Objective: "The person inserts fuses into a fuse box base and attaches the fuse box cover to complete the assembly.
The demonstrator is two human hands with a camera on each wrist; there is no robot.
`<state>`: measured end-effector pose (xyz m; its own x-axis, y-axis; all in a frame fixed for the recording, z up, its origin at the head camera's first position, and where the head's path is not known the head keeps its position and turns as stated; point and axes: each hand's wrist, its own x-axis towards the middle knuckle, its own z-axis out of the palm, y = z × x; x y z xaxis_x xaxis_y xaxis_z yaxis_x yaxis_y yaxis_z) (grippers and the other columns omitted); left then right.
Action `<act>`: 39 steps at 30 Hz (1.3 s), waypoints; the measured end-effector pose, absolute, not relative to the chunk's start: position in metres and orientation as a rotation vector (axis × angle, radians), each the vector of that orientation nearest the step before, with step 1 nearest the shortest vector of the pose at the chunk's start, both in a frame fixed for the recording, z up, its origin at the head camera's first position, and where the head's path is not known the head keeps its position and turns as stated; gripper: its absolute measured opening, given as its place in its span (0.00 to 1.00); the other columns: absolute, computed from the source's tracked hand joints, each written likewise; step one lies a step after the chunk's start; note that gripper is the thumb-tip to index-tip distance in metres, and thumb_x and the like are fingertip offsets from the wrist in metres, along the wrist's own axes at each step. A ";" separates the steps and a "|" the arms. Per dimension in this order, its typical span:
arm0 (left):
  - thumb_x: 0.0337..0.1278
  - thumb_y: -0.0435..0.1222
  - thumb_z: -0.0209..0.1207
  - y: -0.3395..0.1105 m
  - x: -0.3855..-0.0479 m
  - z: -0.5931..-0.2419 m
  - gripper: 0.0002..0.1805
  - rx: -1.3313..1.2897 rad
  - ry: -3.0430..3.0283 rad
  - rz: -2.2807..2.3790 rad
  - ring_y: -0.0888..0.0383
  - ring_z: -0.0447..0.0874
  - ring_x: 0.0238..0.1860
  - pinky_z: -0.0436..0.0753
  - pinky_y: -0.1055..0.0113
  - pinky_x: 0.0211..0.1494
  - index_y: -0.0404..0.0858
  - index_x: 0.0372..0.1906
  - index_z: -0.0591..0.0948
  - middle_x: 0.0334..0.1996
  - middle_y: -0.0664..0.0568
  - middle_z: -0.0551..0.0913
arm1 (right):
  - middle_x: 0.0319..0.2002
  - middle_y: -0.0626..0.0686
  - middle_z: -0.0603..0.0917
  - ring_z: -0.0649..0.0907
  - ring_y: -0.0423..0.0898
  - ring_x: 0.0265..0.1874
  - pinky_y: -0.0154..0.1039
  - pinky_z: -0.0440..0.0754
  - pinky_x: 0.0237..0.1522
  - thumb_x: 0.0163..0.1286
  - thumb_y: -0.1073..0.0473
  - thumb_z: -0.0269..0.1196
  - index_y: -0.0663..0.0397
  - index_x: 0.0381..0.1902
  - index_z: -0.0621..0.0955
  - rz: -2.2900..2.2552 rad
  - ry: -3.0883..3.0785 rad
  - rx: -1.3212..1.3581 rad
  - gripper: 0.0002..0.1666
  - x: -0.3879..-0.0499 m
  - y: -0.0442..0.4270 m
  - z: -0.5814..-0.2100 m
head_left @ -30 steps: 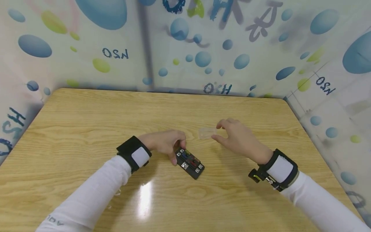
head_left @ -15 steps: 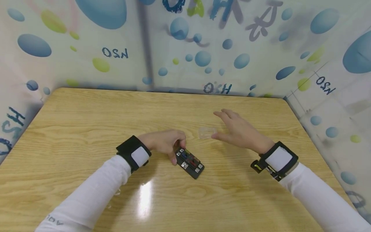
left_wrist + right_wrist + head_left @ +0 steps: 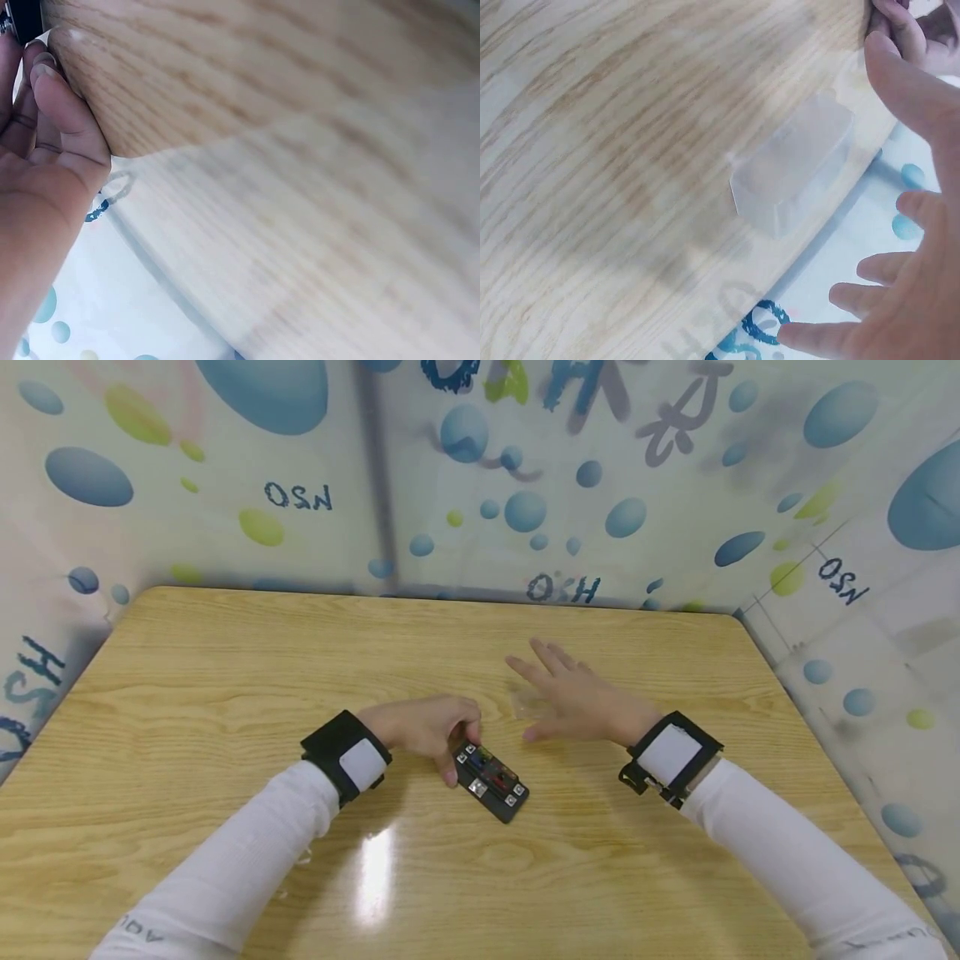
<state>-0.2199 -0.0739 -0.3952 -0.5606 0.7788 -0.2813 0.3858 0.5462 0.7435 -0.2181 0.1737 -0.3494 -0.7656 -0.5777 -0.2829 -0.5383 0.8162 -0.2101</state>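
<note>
My left hand (image 3: 427, 727) pinches the upper-left end of a small black board (image 3: 491, 783) on the table, with thumb and fingers at its edges. Red and blue parts and black-and-white square markers sit on the board's face. In the left wrist view only a dark corner of it shows. My right hand (image 3: 585, 697) hovers with fingers spread over a small clear plastic box (image 3: 791, 165). That box rests on the wood, partly hidden by the hand in the head view. Nothing is between the right fingers.
The wooden table (image 3: 247, 677) has rounded far corners. Behind it rises a pale wall (image 3: 322, 552) with blue and green dots and lettering. Light glares off the tabletop in front of the left wrist.
My right hand has spread its fingers and moved left over the clear box, from beside its right end. My left hand and the black board have stayed in place.
</note>
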 end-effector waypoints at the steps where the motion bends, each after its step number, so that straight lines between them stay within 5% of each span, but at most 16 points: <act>1: 0.24 0.30 0.80 -0.074 -0.220 -0.395 0.27 0.937 2.181 0.841 0.57 0.74 0.40 0.75 0.66 0.46 0.41 0.37 0.78 0.42 0.53 0.79 | 0.79 0.63 0.35 0.41 0.66 0.78 0.72 0.52 0.70 0.60 0.36 0.67 0.39 0.80 0.44 -0.160 2.637 -0.835 0.62 -0.218 0.172 -0.351; 10: 0.24 0.31 0.80 -0.075 -0.219 -0.394 0.27 0.962 2.193 0.823 0.57 0.74 0.41 0.75 0.66 0.46 0.42 0.38 0.78 0.42 0.54 0.79 | 0.79 0.61 0.34 0.40 0.65 0.78 0.67 0.52 0.72 0.70 0.39 0.58 0.43 0.80 0.44 -0.110 2.526 -0.866 0.51 -0.211 0.165 -0.367; 22: 0.25 0.31 0.80 -0.075 -0.219 -0.394 0.27 0.965 2.200 0.821 0.58 0.74 0.40 0.75 0.67 0.46 0.41 0.38 0.79 0.41 0.54 0.80 | 0.77 0.69 0.51 0.55 0.70 0.74 0.61 0.62 0.71 0.77 0.53 0.52 0.48 0.77 0.57 -0.114 2.639 -1.019 0.35 -0.208 0.168 -0.381; 29: 0.26 0.31 0.80 -0.075 -0.218 -0.392 0.27 0.952 2.197 0.820 0.57 0.74 0.41 0.75 0.66 0.47 0.42 0.39 0.79 0.41 0.54 0.80 | 0.75 0.68 0.57 0.61 0.65 0.74 0.57 0.70 0.67 0.71 0.70 0.55 0.45 0.77 0.59 -0.036 2.702 -1.045 0.39 -0.206 0.168 -0.384; 35: 0.25 0.30 0.80 -0.075 -0.218 -0.393 0.27 0.939 2.201 0.821 0.57 0.74 0.41 0.75 0.66 0.47 0.42 0.39 0.79 0.42 0.54 0.80 | 0.60 0.66 0.72 0.78 0.60 0.56 0.50 0.83 0.51 0.70 0.72 0.55 0.49 0.73 0.67 0.035 2.825 -1.202 0.34 -0.204 0.168 -0.392; 39: 0.25 0.31 0.80 -0.075 -0.217 -0.394 0.27 0.945 2.205 0.822 0.57 0.74 0.41 0.75 0.66 0.48 0.42 0.38 0.79 0.42 0.54 0.80 | 0.45 0.59 0.72 0.73 0.50 0.41 0.43 0.82 0.41 0.68 0.73 0.58 0.51 0.70 0.71 0.064 2.878 -1.199 0.33 -0.203 0.167 -0.395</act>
